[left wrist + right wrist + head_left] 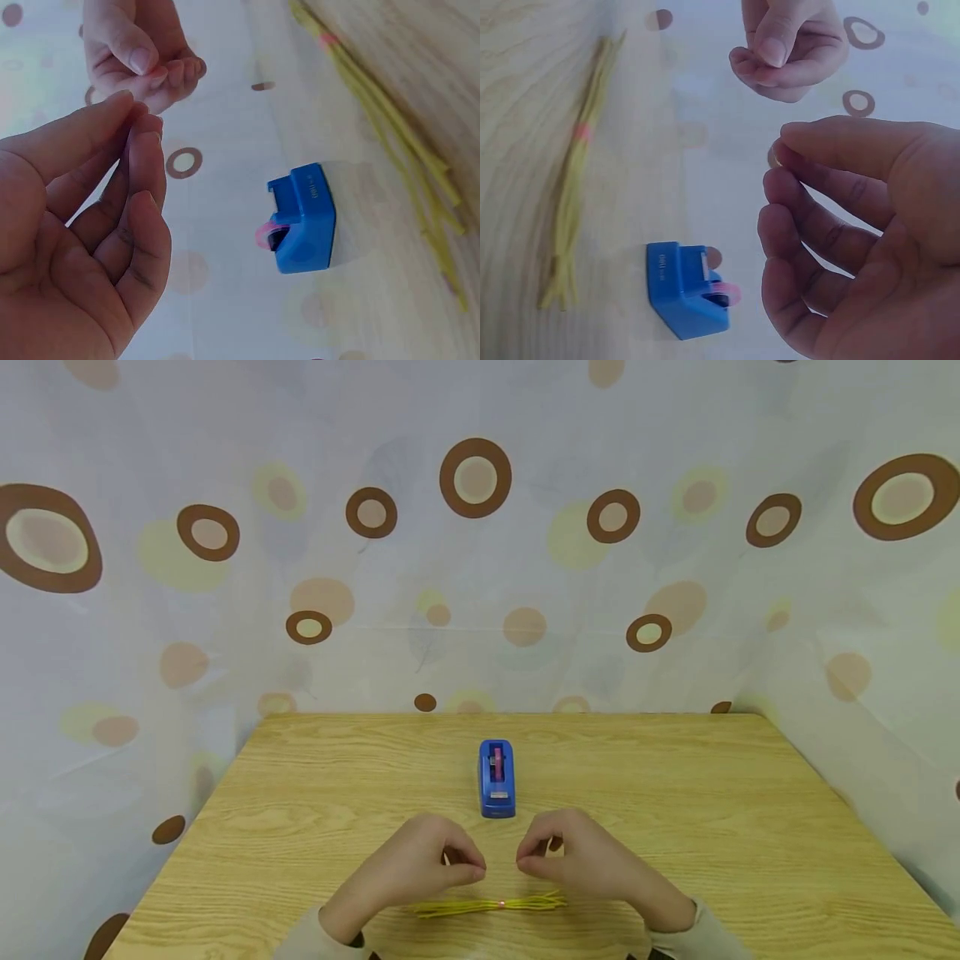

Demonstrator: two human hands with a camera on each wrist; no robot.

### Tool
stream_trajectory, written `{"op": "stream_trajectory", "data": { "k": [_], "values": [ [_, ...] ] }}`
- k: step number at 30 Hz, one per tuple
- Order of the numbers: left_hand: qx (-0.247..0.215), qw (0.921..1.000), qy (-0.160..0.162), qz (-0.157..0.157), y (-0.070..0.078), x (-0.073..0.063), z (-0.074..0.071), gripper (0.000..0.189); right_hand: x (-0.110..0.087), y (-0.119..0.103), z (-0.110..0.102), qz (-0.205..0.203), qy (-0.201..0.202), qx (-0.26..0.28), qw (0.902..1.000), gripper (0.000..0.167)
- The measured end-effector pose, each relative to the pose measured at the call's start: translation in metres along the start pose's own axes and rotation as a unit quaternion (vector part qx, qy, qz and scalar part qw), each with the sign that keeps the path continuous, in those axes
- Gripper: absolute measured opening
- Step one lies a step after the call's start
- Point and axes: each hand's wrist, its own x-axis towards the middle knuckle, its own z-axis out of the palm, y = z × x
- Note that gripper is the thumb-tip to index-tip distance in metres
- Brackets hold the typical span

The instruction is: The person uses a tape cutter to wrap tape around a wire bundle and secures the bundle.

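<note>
Both hands are raised over the near part of the table, facing each other with a small gap between. The left hand point(423, 864) has its thumb tip against its forefinger, the other fingers curled. In the same way the right hand point(577, 856) brings thumb and forefinger together. Nothing shows between the fingertips of either. Below them lies a bundle of thin yellow strands point(465, 907), lengthwise across the table, with a narrow pink band point(502, 904) round its middle. Just beyond the hands stands a blue tape dispenser point(498, 806) with a roll of pink tape point(498, 763).
The wood-grain table point(337, 777) has its far edge against a pale curtain point(525, 560) printed with brown rings and dots. More of this curtain hangs along the left and right sides.
</note>
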Motion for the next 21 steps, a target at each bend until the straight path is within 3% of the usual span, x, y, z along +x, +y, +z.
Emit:
{"op": "stream_trajectory", "data": {
  "k": [9,21],
  "values": [
    [0.004,0.9990,0.043,0.013,0.008,-0.001,-0.019,0.008,0.003,-0.014,-0.015,-0.005,0.015,0.009,0.9998,0.010],
    [0.026,0.9898,0.125,0.063,0.019,0.009,-0.036,0.009,0.014,-0.029,-0.034,-0.009,0.088,-0.014,0.9960,0.012]
  ]
}}
